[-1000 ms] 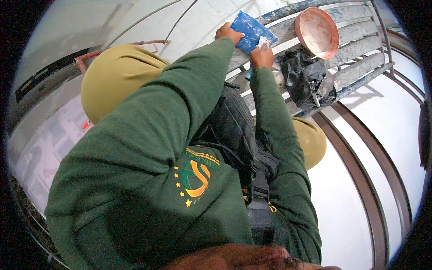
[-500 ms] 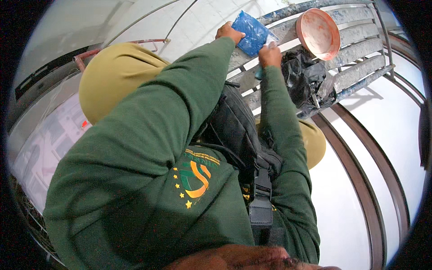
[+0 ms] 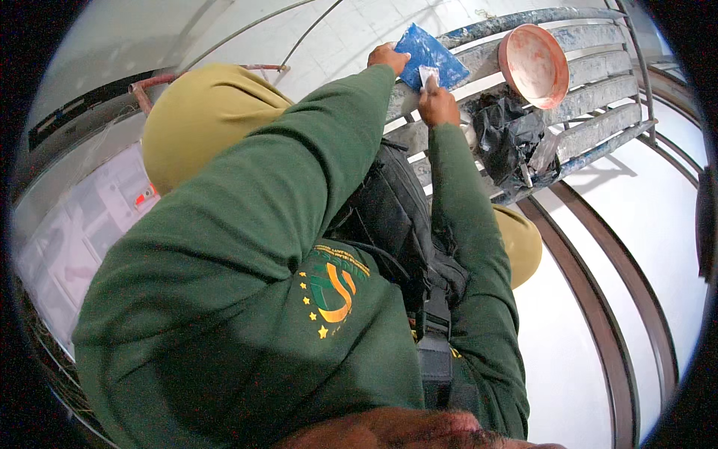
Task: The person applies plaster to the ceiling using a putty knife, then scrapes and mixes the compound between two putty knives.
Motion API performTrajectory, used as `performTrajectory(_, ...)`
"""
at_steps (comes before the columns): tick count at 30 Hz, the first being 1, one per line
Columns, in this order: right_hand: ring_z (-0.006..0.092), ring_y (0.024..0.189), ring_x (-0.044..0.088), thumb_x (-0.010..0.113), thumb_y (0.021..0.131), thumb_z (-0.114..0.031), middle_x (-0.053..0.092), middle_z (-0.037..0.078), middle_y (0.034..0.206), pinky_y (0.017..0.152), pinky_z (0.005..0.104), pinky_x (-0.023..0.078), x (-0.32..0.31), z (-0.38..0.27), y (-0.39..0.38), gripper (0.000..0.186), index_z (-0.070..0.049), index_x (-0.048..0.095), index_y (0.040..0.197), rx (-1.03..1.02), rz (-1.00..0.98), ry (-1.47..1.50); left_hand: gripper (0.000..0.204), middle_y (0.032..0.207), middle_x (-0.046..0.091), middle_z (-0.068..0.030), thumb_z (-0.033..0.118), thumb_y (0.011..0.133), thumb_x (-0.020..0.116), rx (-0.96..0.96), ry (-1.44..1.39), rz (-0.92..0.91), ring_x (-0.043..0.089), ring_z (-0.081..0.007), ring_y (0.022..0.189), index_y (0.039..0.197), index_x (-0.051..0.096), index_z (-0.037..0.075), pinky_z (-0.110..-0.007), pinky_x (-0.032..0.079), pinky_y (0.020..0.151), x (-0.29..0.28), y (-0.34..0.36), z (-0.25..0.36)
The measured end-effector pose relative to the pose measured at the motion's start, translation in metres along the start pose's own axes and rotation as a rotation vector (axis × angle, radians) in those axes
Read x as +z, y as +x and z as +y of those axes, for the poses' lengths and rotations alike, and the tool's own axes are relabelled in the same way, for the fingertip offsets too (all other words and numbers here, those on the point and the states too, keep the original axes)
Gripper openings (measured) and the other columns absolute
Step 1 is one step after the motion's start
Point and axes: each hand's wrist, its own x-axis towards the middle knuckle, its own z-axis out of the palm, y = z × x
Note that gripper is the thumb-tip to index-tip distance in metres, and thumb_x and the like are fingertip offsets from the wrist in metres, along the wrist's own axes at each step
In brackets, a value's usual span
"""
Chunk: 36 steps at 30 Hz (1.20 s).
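My left hand (image 3: 387,57) grips a flat blue board (image 3: 437,54) by its left edge, thumb on top. White smears of a paste cover parts of the board. My right hand (image 3: 439,106) is closed around a small scraper (image 3: 428,75), whose whitish blade lies against the board's near edge. Its handle is hidden in my fist. Both hands are above a slatted platform (image 3: 598,67) stained with grey and white.
A round orange-pink basin (image 3: 533,66) with whitish residue inside stands on the slats to the right. Nearer, a crumpled black plastic bag (image 3: 508,135) lies on them. A reddish pipe (image 3: 142,90) is at the left, and brown strips (image 3: 598,262) cross the white surface at the right.
My right hand has moved left with the scraper, from the board's right corner to its near edge. The board, still in my left hand, appears slightly turned.
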Motion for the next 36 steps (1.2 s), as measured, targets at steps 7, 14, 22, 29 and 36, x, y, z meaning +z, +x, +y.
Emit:
performTrajectory(7, 0.0433, 0.083, 0.058, 0.047, 0.084, -0.025, 0.06, 0.027, 0.087, 0.075, 0.0506, 0.046, 0.002, -0.023, 0.0, 0.041, -0.009, 0.053, 0.121, -0.024, 0.04, 0.104, 0.046, 0.109, 0.061, -0.0175, 0.033, 0.071, 0.069, -0.059, -0.095, -0.04, 0.059, -0.0301, 0.1, 0.106, 0.062, 0.004, -0.035, 0.045, 0.088, -0.003, 0.025, -0.026)
performTrajectory(14, 0.0412, 0.083, 0.06, 0.05, 0.084, -0.025, 0.062, 0.025, 0.089, 0.073, 0.0496, 0.047, -0.019, -0.012, 0.035, 0.04, -0.006, 0.052, 0.119, -0.066, 0.19, 0.097, 0.032, 0.086, 0.067, -0.0122, 0.022, 0.078, 0.065, 0.08, -0.025, 0.005, 0.064, -0.0189, 0.076, 0.103, 0.063, 0.001, -0.032, 0.049, 0.071, 0.005, 0.014, -0.002)
performTrajectory(22, 0.0409, 0.077, 0.061, 0.05, 0.085, -0.028, 0.062, 0.025, 0.081, 0.068, 0.0484, 0.048, -0.098, -0.041, 0.017, 0.041, -0.012, 0.051, 0.123, -0.192, 0.486, 0.225, 0.032, 0.093, 0.065, -0.0105, 0.015, 0.081, 0.064, 0.391, -0.689, -0.165, 0.06, -0.0154, 0.079, 0.107, 0.06, -0.004, -0.029, 0.049, 0.072, -0.027, 0.026, 0.06)
performTrajectory(29, 0.0419, 0.076, 0.061, 0.049, 0.084, -0.025, 0.06, 0.028, 0.081, 0.069, 0.0494, 0.047, -0.118, -0.037, -0.019, 0.042, -0.006, 0.052, 0.122, -0.21, 0.584, 0.266, 0.027, 0.091, 0.066, -0.0068, 0.01, 0.081, 0.062, 0.586, -0.516, -0.099, 0.06, -0.0111, 0.075, 0.104, 0.062, -0.004, -0.026, 0.049, 0.07, -0.042, -0.016, 0.119)
performTrajectory(36, 0.0416, 0.077, 0.061, 0.049, 0.084, -0.022, 0.059, 0.031, 0.08, 0.071, 0.0445, 0.048, -0.165, -0.049, -0.045, 0.045, 0.007, 0.051, 0.118, -0.193, 0.723, 0.375, 0.024, 0.087, 0.065, -0.0056, 0.009, 0.082, 0.06, 0.843, -0.39, -0.068, 0.059, -0.0102, 0.075, 0.102, 0.063, -0.003, -0.025, 0.049, 0.068, -0.053, -0.046, 0.154)
